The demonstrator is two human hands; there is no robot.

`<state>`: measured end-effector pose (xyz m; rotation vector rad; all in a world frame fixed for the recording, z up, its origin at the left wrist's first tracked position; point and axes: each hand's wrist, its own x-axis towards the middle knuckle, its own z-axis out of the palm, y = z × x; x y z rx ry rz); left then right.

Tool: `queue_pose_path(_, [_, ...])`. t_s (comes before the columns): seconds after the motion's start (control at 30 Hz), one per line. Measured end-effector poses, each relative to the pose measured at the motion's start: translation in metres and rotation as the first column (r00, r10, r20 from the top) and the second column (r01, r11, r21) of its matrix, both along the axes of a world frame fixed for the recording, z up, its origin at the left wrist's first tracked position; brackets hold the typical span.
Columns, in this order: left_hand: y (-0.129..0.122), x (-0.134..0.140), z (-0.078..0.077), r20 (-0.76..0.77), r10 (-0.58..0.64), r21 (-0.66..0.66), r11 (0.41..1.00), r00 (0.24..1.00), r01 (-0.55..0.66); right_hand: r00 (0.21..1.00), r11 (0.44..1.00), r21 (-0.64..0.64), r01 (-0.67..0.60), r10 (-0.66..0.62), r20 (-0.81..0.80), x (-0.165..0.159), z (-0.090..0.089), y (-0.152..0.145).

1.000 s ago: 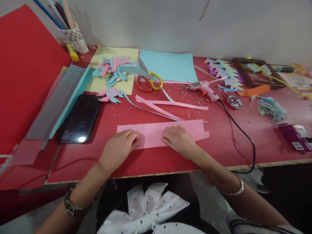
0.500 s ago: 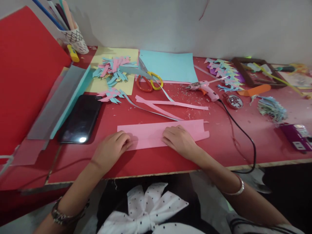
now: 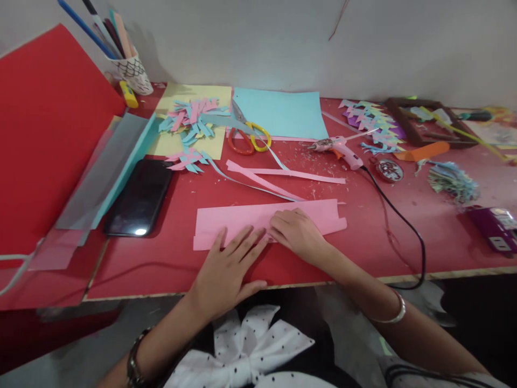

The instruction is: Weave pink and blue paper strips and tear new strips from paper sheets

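A strip of pink paper (image 3: 230, 216) lies lengthwise before me, its front edge folded up along part of its length. My left hand (image 3: 228, 272) rests on that fold with its fingers spread and stretched, the thumb apart on the red tabletop. Curled fingers of my right hand (image 3: 299, 234) press the paper right of its middle; the fingertips are partly hidden. Narrow pink strips (image 3: 307, 173) lie just behind the paper. Farther back are scissors (image 3: 252, 140) with red and yellow handles.
A phone (image 3: 139, 199) and stacked coloured sheets (image 3: 105, 167) are at left. Cut paper pieces (image 3: 194, 121) lie on a yellow sheet beside a blue sheet (image 3: 283, 110). A pink glue gun (image 3: 341, 151) trails a black cord (image 3: 404, 226) over the front edge at right.
My left hand has let go of the paper's left end, moved right and flattened out on the fold. My right hand stays nearly in place.
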<state>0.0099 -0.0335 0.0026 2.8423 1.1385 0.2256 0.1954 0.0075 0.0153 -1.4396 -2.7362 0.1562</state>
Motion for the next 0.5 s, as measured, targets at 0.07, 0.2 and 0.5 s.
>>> queue_pose_path(0.07, [0.002, -0.008, -0.001, 0.017, -0.009, 0.009, 1.000, 1.000, 0.008, 1.000, 1.000, 0.001, 0.007, -0.007, -0.007, 0.000, -0.001, 0.000])
queue_pose_path(0.2, [0.002, -0.026, -0.003, 0.024, -0.010, 0.031, 0.999, 1.000, 0.009, 1.000, 1.000, 0.008, 0.006, -0.006, -0.017, 0.001, -0.001, 0.001])
queue_pose_path(0.5, [-0.005, -0.071, -0.006, -0.082, 0.009, 0.056, 0.998, 0.997, -0.005, 1.000, 0.999, -0.030, 0.021, -0.021, -0.002, 0.001, 0.001, 0.001])
